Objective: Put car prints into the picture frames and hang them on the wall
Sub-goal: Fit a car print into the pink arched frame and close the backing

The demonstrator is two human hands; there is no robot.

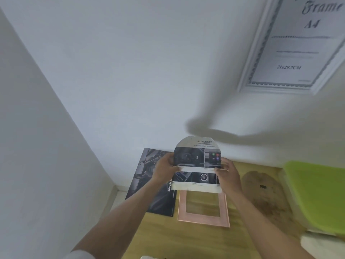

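Observation:
I hold a car print [197, 161], a sheet with dashboard photos and the word ADVANCED, up in front of me. My left hand [165, 168] grips its left edge and my right hand [226, 173] grips its right edge. Its top bows away toward the wall. Below it on the wooden floor lies a pink picture frame [203, 219], empty, with its top edge hidden by the print. High on the wall at the right hangs a white picture frame [261, 58] that shows a placeholder sheet marked A4.
A dark car brochure [149, 187] lies on the floor left of the pink frame, against the wall. A brown oval backing board [265, 195] lies to the right. A lime green seat [317, 193] fills the right edge. White walls meet in a corner at the left.

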